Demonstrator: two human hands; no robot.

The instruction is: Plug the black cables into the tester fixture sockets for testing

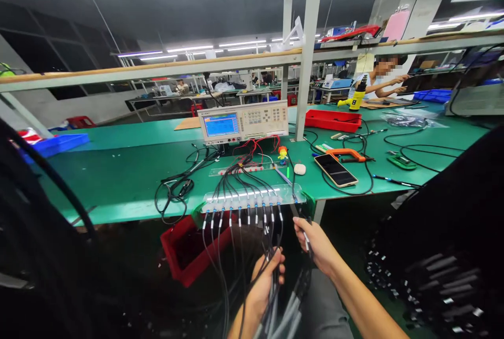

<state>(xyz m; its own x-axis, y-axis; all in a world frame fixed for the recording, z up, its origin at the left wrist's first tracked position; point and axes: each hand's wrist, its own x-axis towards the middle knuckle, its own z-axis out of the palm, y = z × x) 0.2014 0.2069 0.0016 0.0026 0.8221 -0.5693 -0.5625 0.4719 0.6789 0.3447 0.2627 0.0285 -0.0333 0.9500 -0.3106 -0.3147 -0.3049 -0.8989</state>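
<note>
My left hand is closed around several black cables below the bench edge. My right hand grips a black cable near the right end of a clear connector strip. Several black cables with white labels hang from blue-ringed connectors along that strip's front. Thin black wires run from its back to a second clear strip and red leads. Behind stands a bench test meter with a lit blue screen. Whether the right-hand cable is fully seated in the strip I cannot tell.
A red bin sits under the bench edge. On the green bench are a coiled cable, a phone, an orange clamp, an earbud case and a red tray. A co-worker sits across at right.
</note>
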